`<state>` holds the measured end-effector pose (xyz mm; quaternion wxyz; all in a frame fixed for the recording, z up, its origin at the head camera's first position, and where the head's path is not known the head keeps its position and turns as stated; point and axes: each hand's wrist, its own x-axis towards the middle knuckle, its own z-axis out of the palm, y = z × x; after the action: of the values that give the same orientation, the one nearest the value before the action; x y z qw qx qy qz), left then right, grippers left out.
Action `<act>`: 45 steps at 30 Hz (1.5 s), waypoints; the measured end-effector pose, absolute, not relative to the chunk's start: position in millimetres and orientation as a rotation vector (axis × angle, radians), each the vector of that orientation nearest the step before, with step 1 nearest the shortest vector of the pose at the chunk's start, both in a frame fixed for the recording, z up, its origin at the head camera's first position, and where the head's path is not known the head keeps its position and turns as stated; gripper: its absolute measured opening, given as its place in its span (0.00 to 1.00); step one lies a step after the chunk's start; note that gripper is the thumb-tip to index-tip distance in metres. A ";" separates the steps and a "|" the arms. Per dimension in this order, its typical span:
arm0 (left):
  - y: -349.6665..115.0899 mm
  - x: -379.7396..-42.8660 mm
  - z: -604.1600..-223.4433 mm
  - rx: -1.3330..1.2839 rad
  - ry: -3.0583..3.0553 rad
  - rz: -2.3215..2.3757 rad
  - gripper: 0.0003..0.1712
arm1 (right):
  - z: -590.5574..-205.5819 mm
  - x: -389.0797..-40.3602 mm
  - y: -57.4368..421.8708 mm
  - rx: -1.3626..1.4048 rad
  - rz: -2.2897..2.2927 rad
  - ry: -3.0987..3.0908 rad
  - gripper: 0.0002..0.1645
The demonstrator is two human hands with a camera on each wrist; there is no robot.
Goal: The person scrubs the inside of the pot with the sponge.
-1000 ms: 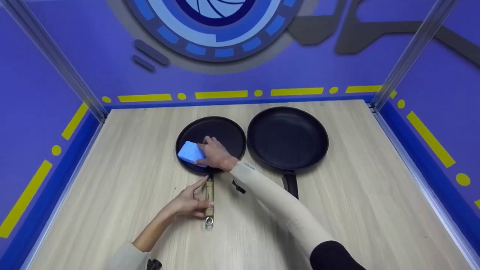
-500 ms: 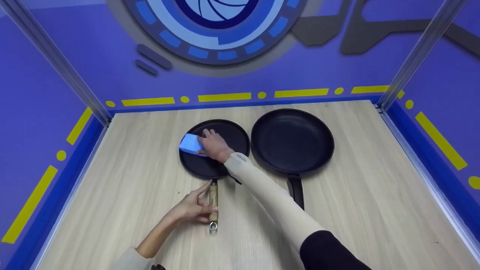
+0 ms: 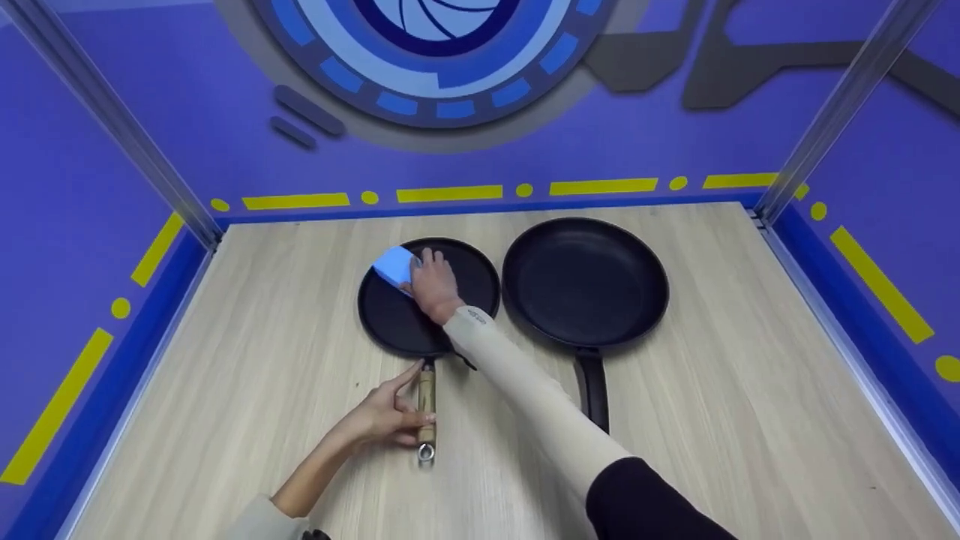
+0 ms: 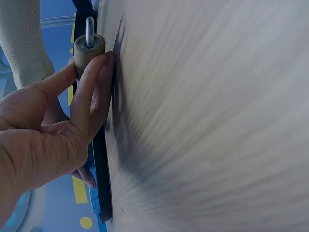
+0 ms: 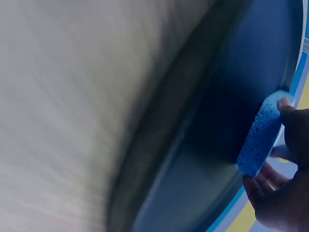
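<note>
A flat black pan (image 3: 397, 326) with a low rim lies on the wooden table. Its handle (image 3: 427, 390) is bamboo-like and ends in a metal ring (image 3: 426, 452). My left hand (image 3: 382, 414) grips that handle from the left side, thumb and fingers around it in the left wrist view. In my right hand (image 3: 435, 283) is a blue sponge (image 3: 394, 266), pinched between thumb and fingers at the upper left of the pan. The right wrist view shows the porous sponge (image 5: 260, 133) against the pan's dark inner surface, close to the rim.
A larger, deeper black frying pan (image 3: 585, 281) stands just right of the first, its black handle (image 3: 595, 390) pointing toward me and partly behind my right sleeve. The pale wooden table (image 3: 750, 390) is bordered by blue walls (image 3: 450, 169) at the back and both sides.
My right hand has slid the sponge up along the left side of the pan, toward its far rim. The left hand keeps its grip on the handle. The view has shifted slightly.
</note>
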<state>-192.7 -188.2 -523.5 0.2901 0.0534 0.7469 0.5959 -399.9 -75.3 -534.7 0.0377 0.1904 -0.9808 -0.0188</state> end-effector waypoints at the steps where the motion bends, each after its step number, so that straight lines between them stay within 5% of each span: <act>1: -187.6 -192.5 -523.7 0.139 1.992 1.589 0.58 | -534.9 -400.2 -73.3 0.553 -0.059 -3.010 0.42; 15: -186.7 -199.4 -519.8 0.112 2.033 1.548 0.58 | -525.9 -409.3 -19.3 0.322 -0.010 -3.027 0.40; 34: -193.7 -200.5 -520.7 0.133 2.013 1.534 0.58 | -492.6 -403.5 12.7 0.473 0.180 -3.241 0.41; 45: -188.7 -193.9 -526.6 0.108 1.986 1.559 0.57 | -484.8 -370.6 19.1 0.700 0.298 -3.362 0.27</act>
<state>-193.9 -188.7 -526.6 0.3025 0.0406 0.7491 0.5879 -370.6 19.1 -484.8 -0.1523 0.2008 -0.9640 0.0853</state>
